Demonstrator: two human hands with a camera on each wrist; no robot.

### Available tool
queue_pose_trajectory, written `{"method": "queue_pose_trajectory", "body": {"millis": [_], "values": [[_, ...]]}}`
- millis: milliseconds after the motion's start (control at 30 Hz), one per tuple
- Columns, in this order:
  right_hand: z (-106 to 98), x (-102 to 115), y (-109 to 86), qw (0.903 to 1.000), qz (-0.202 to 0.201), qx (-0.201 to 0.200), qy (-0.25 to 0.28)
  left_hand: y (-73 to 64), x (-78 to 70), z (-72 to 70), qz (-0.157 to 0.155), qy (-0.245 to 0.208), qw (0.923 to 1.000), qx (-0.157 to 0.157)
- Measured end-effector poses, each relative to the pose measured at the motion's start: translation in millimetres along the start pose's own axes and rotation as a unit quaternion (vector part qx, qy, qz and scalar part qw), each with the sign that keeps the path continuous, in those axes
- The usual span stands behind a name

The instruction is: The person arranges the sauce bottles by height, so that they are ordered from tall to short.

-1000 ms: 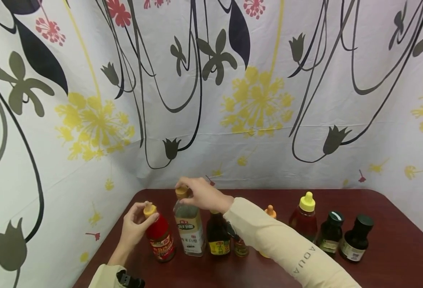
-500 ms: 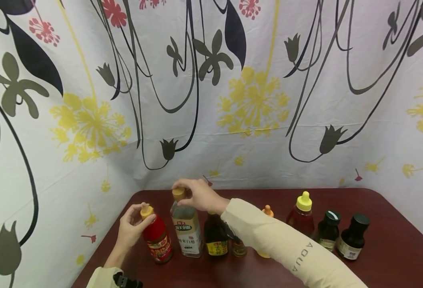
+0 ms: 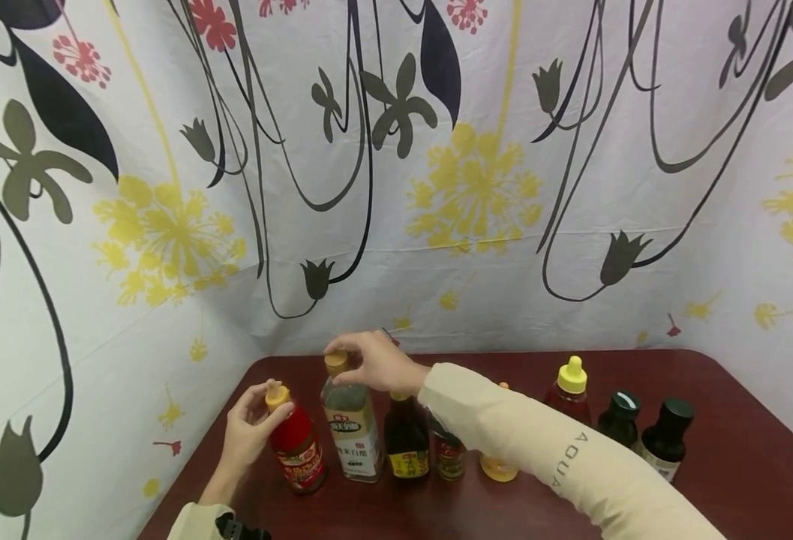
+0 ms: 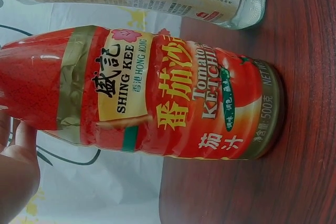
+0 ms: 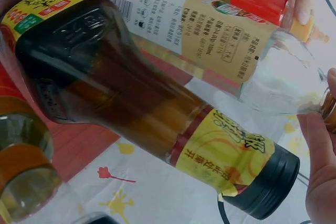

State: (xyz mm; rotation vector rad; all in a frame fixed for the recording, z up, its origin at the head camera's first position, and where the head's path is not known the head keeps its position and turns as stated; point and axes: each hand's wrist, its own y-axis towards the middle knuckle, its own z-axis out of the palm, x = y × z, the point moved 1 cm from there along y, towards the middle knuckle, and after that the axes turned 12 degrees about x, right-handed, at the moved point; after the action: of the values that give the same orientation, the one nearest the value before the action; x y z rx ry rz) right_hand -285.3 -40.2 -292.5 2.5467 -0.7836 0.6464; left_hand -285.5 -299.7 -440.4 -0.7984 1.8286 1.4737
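My left hand [image 3: 249,426] grips a red tomato ketchup bottle [image 3: 299,446] at its top, with thumb and fingers either side of the yellow cap. The bottle stands upright on the table, its label facing the camera in the left wrist view [image 4: 178,98]. Just right of it, a clear white vinegar bottle [image 3: 354,439] stands upright; my right hand [image 3: 381,366] pinches its tan cap. Beside the vinegar is a dark sauce bottle [image 3: 406,439] with a yellow label, seen close in the right wrist view with its black cap [image 5: 268,182]. Neither hand touches it.
Along the dark red table [image 3: 342,517], a small jar-like bottle [image 3: 450,459] and a yellow-based bottle [image 3: 499,469] sit partly behind my right sleeve [image 3: 538,435]. Farther right stand a yellow-capped bottle [image 3: 570,390] and two dark-capped bottles [image 3: 666,435]. A flower-print curtain [image 3: 396,210] hangs behind.
Both hands keep their holds on the same bottles. My right forearm has lifted slightly, covering more of the orange-tipped bottle and showing more of the small bottles' lower parts. The head view shifted a little.
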Motion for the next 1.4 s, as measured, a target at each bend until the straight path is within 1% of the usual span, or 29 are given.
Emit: {"method": "queue_pose_trajectory", "body": {"millis": [33,67,133,200,300,367,400,500,533,567,600,667,733,767,800,933,1033,1133,1300,1400], "values": [[0,-1,0.2,1.0,0.0,-0.001,0.002,1.2,-2.3,1.9,-0.007,0.009,0.9999,-0.006],[-1,-1,0.2,1.0,0.0,-0.001,0.003,2.2,-4.6,3.6,-0.021,0.022,0.9995,-0.012],[-3,-2,0.2,1.0,0.0,0.001,0.002,4.3,-1.6,3.6,-0.011,0.012,0.9998,-0.007],[-6,-2,0.5,1.0,0.003,0.007,-0.002,7.3,-16.0,10.7,-0.037,0.03,0.9987,-0.018],[-11,1,2.4,0.9997,0.009,0.018,-0.016,11.8,-35.5,19.0,-0.061,0.043,0.9969,-0.025],[-13,2,4.6,0.9994,0.009,0.024,-0.021,13.5,-61.5,28.2,-0.116,0.067,0.99,-0.043],[-14,2,5.7,0.9993,0.008,0.027,-0.024,13.8,-64.9,28.9,-0.122,0.068,0.9892,-0.045],[-15,2,8.2,0.9992,0.007,0.033,-0.02,13.3,-65.0,27.9,-0.109,0.066,0.9909,-0.044],[-16,1,8.7,0.9993,0.007,0.033,-0.018,12.8,-61.3,26.8,-0.096,0.062,0.9926,-0.041],[-17,0,9.1,0.9992,0.008,0.034,-0.016,12.6,-53.6,24.2,-0.065,0.046,0.9964,-0.029],[-18,-1,9.4,0.9992,0.011,0.036,-0.013,12.2,-53.0,24.8,-0.055,0.043,0.9972,-0.027],[-22,-3,11.0,0.9992,0.017,0.034,-0.01,11.6,-51.9,25.7,-0.045,0.04,0.9979,-0.023],[-28,-5,12.9,0.9994,0.018,0.027,-0.015,11.6,-51.9,26.5,-0.051,0.037,0.9977,-0.025],[-32,-6,14.1,0.9995,0.016,0.023,-0.017,11.8,-51.8,26.8,-0.059,0.04,0.9971,-0.028],[-36,-7,15.4,0.9996,0.013,0.018,-0.018,12.0,-58.1,29.8,-0.086,0.056,0.9939,-0.039],[-54,-12,20.5,0.9998,0.009,-0.007,-0.014,14.4,-58.0,30.5,-0.112,0.064,0.9907,-0.044],[-64,-19,24.5,0.9996,0.022,-0.016,-0.01,15.8,-58.3,31.1,-0.112,0.067,0.9904,-0.044],[-68,-27,29.5,0.9989,0.039,-0.016,-0.019,14.6,-59.3,31.7,-0.111,0.065,0.9907,-0.045],[-65,-40,38.7,0.998,0.055,-0.013,-0.029,9.9,-61.1,29.0,-0.111,0.075,0.9902,-0.041],[-60,-47,44.8,0.9982,0.05,-0.015,-0.03,8.5,-63.8,25.5,-0.109,0.086,0.9894,-0.041]]}}
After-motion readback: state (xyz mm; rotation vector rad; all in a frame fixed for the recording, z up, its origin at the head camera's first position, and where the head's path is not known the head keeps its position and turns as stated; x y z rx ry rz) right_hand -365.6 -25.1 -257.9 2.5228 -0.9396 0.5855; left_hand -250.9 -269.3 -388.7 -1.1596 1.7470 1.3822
